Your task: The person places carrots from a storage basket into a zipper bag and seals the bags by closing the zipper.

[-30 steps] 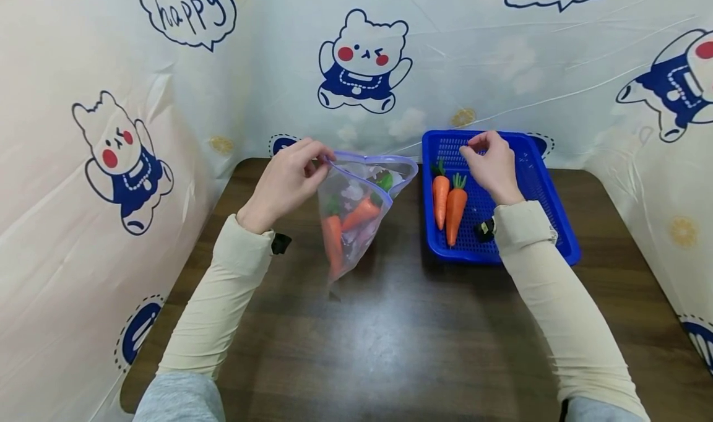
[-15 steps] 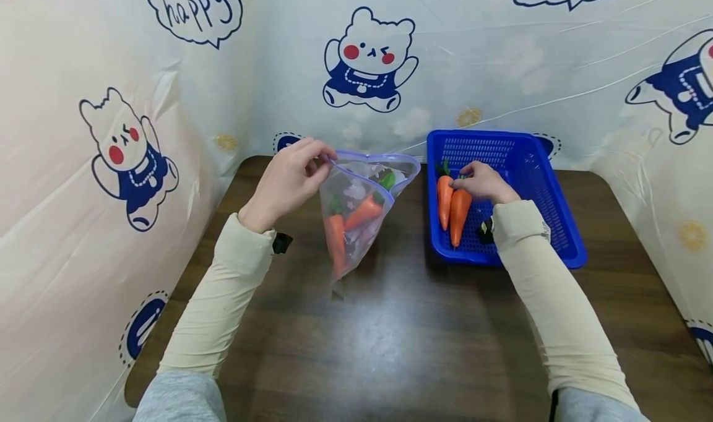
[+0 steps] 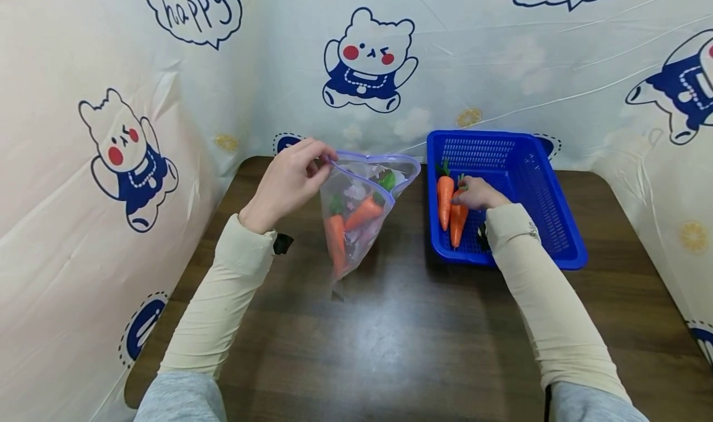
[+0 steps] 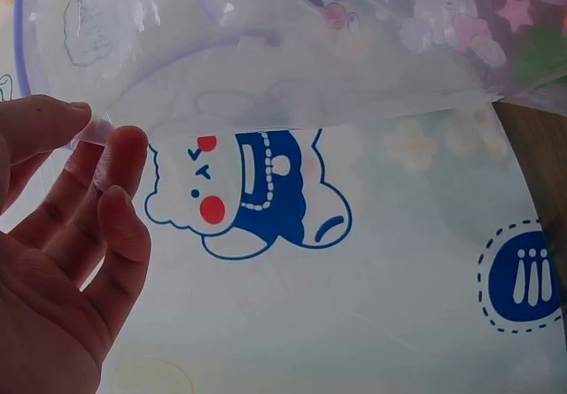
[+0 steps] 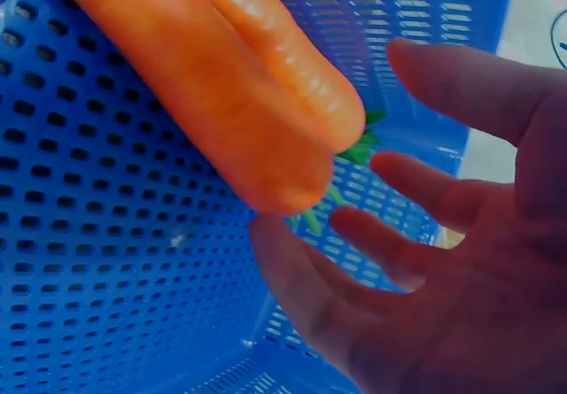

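My left hand [image 3: 292, 177] pinches the lilac-edged mouth of a clear zip bag [image 3: 362, 241], as the left wrist view also shows at the fingertips [image 4: 131, 150]. The bag hangs open over the table with carrots [image 3: 336, 239] inside. My right hand [image 3: 481, 194] reaches down into a blue plastic basket [image 3: 523, 162], at the leafy end of the nearer carrot [image 3: 458, 227]. In the right wrist view its thumb and fingers are spread apart around that carrot's top [image 5: 283, 181], one fingertip right at it. A second carrot [image 3: 444, 200] lies alongside, by the basket's left wall.
The brown wooden table [image 3: 384, 348] carries bag and basket. A pale cloth backdrop [image 3: 267, 69] with printed bears rises behind and at both sides. The basket's raised rim [image 3: 459, 258] surrounds the right hand's work.
My right hand has come down from above the back of the basket to the top of the nearer carrot. The left hand and the bag have stayed about where they were.
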Available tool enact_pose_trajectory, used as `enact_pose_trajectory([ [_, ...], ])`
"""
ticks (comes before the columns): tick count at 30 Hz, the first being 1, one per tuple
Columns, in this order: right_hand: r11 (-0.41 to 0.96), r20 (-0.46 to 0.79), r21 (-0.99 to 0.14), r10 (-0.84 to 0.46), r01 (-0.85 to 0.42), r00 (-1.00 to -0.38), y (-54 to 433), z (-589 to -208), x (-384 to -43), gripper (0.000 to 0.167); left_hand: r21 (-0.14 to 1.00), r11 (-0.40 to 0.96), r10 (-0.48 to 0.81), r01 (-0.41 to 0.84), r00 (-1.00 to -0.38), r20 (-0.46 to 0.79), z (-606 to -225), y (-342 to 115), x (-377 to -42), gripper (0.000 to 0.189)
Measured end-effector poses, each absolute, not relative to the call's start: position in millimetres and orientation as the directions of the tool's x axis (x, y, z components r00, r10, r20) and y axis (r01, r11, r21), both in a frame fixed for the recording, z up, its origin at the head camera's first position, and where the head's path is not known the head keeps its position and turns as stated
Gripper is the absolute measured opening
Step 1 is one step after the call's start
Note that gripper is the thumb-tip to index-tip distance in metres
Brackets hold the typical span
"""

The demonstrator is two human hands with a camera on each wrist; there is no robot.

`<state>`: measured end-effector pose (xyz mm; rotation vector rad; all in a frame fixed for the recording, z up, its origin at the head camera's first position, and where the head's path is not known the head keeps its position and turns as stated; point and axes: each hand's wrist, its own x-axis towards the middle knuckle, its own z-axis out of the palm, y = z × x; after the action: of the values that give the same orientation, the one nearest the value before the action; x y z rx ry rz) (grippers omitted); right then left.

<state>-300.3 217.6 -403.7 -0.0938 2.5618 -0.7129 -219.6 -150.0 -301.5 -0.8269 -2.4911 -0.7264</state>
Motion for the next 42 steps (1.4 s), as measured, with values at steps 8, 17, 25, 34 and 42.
enact_pose_trajectory([
  [8, 0.889, -0.413, -0.436, -0.058, 0.141, -0.909, 213, -409, -298, 0.067, 0.342, 0.689, 0.422, 0.639, -0.738, 0.527, -301, -151, -219, 0.010],
  [17, 0.881, -0.441, -0.436, -0.031, 0.183, -0.897, 209, -417, -299, 0.076, 0.345, 0.689, 0.422, 0.638, -0.740, 0.524, -301, -152, -218, 0.010],
  [25, 0.849, -0.482, -0.470, -0.018, 0.241, -0.876, 207, -428, -298, 0.070, 0.347, 0.684, 0.422, 0.641, -0.736, 0.528, -301, -153, -217, 0.010],
  [34, 0.895, -0.418, -0.414, -0.027, 0.164, -0.908, 212, -432, -300, 0.064, 0.353, 0.695, 0.414, 0.627, -0.749, 0.517, -300, -155, -216, 0.010],
  [42, 0.908, -0.422, -0.360, 0.044, 0.212, -0.906, 221, -432, -297, 0.061, 0.348, 0.698, 0.411, 0.625, -0.749, 0.520, -301, -156, -216, 0.010],
])
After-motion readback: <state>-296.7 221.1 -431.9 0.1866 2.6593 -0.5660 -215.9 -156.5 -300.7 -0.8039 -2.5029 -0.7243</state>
